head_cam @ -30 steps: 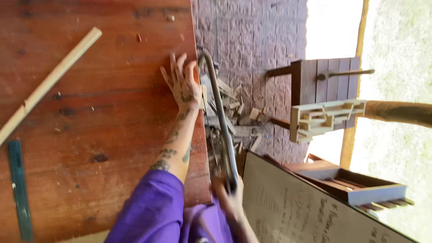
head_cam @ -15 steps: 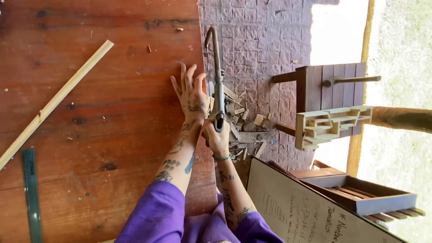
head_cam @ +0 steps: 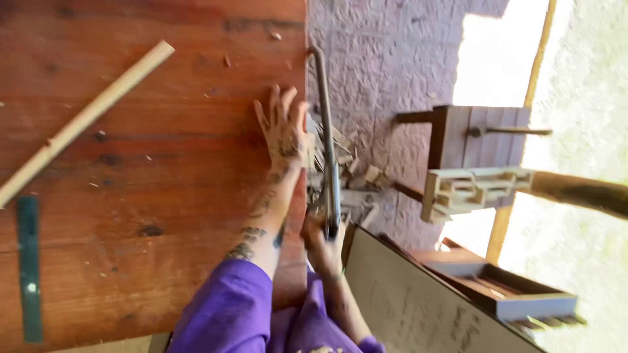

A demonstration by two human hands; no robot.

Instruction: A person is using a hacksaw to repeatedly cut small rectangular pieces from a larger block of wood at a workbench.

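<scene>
My left hand [head_cam: 282,131] lies flat, fingers spread, on the reddish wooden tabletop [head_cam: 150,196] right at its edge. My right hand [head_cam: 322,243] grips the handle of a metal-framed hand saw [head_cam: 326,137], whose frame runs along the table edge beside my left hand. What the blade cuts is hidden behind the hand and the edge. Purple sleeves cover both upper arms.
A long pale wooden stick [head_cam: 85,121] lies diagonally on the table; a green strip [head_cam: 29,268] lies at the left edge. Wood offcuts [head_cam: 356,176] litter the paved floor. A wooden stool [head_cam: 471,137], small wooden frames [head_cam: 471,189] and a leaning board [head_cam: 418,307] stand nearby.
The saw went forward along the table edge and has come partly back, my right hand moving with it. My left hand stays flat on the table.
</scene>
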